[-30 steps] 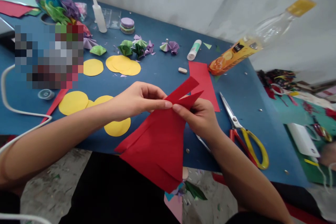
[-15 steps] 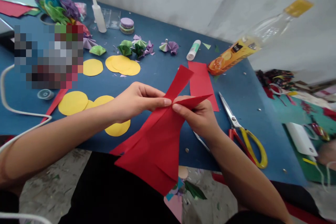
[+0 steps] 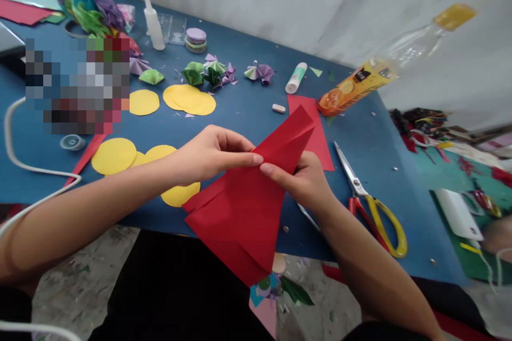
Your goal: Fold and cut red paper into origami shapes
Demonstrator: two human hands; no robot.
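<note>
Folded red paper (image 3: 240, 213): its two upper flaps (image 3: 296, 130), splayed apart half a second earlier, had come together and overlapped; its lower left corner had risen slightly. Both hands had kept nearly the same position. Left hand (image 3: 214, 154) pinched the paper at its narrow middle, thumb on the near face. Right hand (image 3: 306, 178) gripped it just beside, the two thumb tips close together; its other fingers were mostly hidden behind the paper. Paper was held up between the hands, its wide end fanning below them over the near edge of the table (image 3: 240, 117). Red sheet (image 3: 322, 144) lay just beyond the right hand; scissors (image 3: 360, 189), blades closed, lay to that hand's right. Yellow discs (image 3: 114, 155) lay left of and beyond the left hand. Glue stick (image 3: 296, 78) lay farther out, beyond both hands.
</note>
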